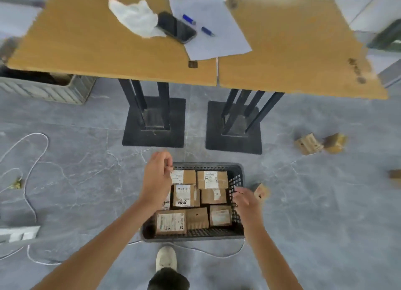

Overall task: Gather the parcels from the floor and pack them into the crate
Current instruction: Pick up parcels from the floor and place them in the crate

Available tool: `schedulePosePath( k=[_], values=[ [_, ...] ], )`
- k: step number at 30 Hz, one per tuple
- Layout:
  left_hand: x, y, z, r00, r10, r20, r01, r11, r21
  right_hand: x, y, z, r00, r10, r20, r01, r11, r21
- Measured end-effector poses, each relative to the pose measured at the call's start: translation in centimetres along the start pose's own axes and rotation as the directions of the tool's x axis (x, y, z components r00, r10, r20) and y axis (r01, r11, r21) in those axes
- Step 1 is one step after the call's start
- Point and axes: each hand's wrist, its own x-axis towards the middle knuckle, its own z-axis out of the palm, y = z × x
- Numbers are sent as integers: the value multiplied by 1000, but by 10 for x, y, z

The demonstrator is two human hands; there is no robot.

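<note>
Left hand (157, 181) loosely curled over the crate (195, 235), right hand (245, 199) spread, both empty; I'd grip the parcel (261, 192) just beyond the right squarely.

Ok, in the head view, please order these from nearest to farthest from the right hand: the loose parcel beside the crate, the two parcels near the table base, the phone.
1. The loose parcel, on the floor just right of the crate, beside the right hand.
2. The two parcels, on the floor farther right, near the table base.
3. The phone, up on the table, far ahead.
</note>
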Motion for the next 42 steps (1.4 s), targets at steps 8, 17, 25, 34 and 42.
schedulePosePath(
  k=[8,17,25,34,42],
  values=[
    [-47,183,-5,979,173,106,-174,985,0,-90,-42,-218,970,-174,-172,209,955,212],
    [-156,443,72,814,449,369,-470,882,-38,-235,-13,-480,799,-284,-530,417,896,150],
    [-221,580,121,678,614,405,-623,772,-127,-314,41,-634,630,-219,-745,508,842,181],
    [-258,660,219,572,689,446,-668,706,-235,-304,52,-707,556,-146,-818,523,827,207],
    [-237,744,354,419,761,496,-760,593,-267,-210,16,-804,561,-109,-820,470,858,207]
  ],
)
